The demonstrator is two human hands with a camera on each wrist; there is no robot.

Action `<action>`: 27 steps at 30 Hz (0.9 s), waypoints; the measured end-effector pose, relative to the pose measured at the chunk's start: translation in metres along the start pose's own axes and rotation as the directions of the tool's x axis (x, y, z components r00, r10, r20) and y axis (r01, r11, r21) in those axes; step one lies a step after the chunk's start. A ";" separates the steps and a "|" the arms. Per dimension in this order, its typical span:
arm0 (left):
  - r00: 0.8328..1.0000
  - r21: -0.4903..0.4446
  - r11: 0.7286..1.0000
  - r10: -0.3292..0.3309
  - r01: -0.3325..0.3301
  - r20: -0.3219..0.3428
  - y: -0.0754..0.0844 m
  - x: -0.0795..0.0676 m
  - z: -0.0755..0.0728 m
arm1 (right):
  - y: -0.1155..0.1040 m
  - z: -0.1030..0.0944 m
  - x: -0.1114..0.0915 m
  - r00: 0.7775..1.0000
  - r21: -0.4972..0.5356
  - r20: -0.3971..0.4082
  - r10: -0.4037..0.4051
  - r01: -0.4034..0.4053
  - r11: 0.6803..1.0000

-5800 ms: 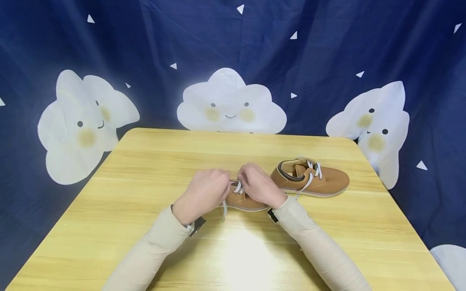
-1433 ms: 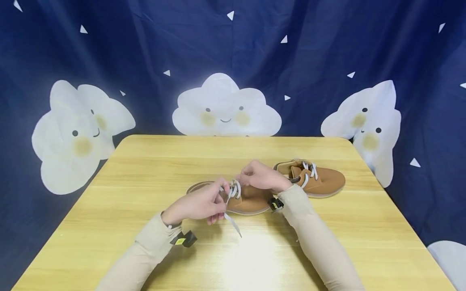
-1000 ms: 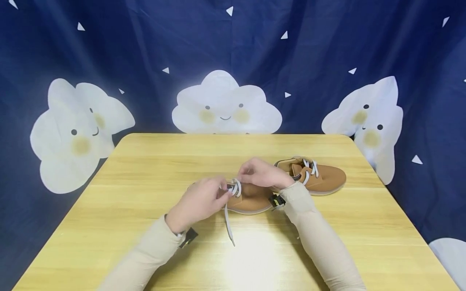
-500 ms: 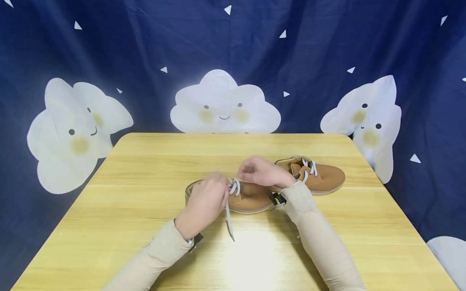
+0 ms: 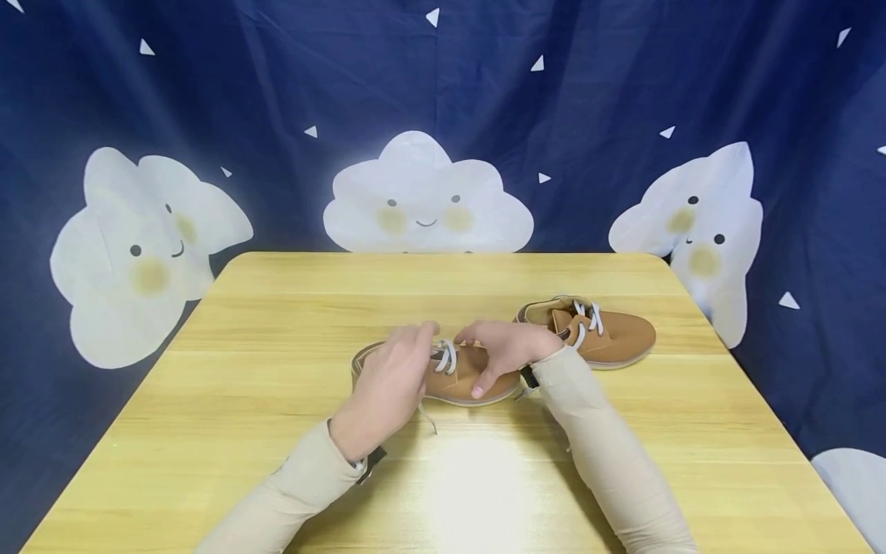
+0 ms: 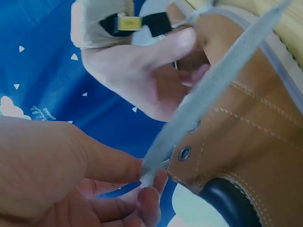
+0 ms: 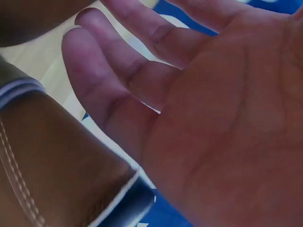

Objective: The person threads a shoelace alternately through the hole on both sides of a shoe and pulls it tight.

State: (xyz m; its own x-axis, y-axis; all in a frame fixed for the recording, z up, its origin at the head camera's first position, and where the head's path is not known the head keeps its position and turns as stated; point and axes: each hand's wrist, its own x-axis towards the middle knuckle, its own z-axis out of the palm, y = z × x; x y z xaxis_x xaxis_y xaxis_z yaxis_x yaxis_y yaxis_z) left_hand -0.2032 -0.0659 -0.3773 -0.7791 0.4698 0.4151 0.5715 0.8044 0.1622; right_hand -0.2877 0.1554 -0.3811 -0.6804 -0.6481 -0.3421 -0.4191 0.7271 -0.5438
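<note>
A brown lace-up shoe [image 5: 443, 387] stands mid-table, toe pointing right. My left hand [image 5: 391, 381] is over its opening. In the left wrist view, this hand's thumb and fingers pinch a pale grey shoelace [image 6: 203, 94] close to a metal eyelet [image 6: 184, 152] at the shoe's edge. Over the toe, my right hand [image 5: 508, 346] spreads its thumb down the near side, with the fingers on the far side. Its fingers [image 7: 90, 75] look loosely straight in the right wrist view, beside the brown leather. Crossed laces [image 5: 448, 358] show between both hands.
A matching brown shoe [image 5: 626, 338] stands behind and to the right, its laces threaded, partly covered by my right hand. Both shoes are on a wood-grain table [image 5: 208, 431]. A dark blue curtain [image 5: 484, 69] with cloud prints hangs behind the table's far edge.
My right hand has come down from above the laces and opened its thumb across the toe. The lace end hanging on the near side has grown shorter. My left hand stays near the opening.
</note>
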 end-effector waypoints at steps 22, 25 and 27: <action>0.901 -0.618 0.776 0.170 0.127 0.398 -0.034 0.007 -0.033 | -0.007 0.007 0.008 0.992 -0.106 -0.049 0.117 -0.122 0.987; 0.896 -0.652 0.745 0.188 0.136 0.402 -0.036 0.007 -0.039 | -0.007 0.007 0.008 0.991 -0.103 -0.054 0.122 -0.127 0.987; 0.897 -0.667 0.732 0.195 0.135 0.395 -0.038 0.006 -0.041 | -0.008 0.006 0.008 0.991 -0.107 -0.057 0.120 -0.126 0.986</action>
State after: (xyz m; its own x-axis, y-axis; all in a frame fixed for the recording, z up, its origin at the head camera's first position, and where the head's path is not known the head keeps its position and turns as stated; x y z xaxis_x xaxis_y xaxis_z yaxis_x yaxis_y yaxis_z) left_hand -0.2188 -0.1083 -0.3437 -0.6895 0.7225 0.0502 0.4857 0.4098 0.7722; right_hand -0.2860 0.1432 -0.3846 -0.7591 -0.5418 -0.3608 -0.3919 0.8230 -0.4111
